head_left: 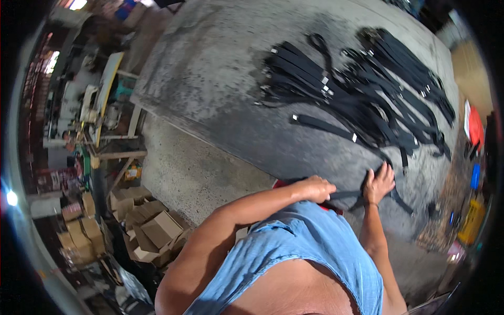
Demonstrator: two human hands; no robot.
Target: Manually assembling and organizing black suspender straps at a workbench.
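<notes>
While the left hand (pixel 317 189) pinches a black strap (pixel 346 194) at the near edge of the table (pixel 220 68), the right hand (pixel 380 184) lies with its grip spread; the step looks like straightening, and the next move likely calls for even tension.

Left hand (pixel 318 189) hides part of a black strap (pixel 345 195); table (pixel 197 68) cut off at top

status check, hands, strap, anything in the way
Left hand closed on strap. Right hand open, fingers spread, at strap's other side. Strap pile on table, close ahead of right hand.
</notes>
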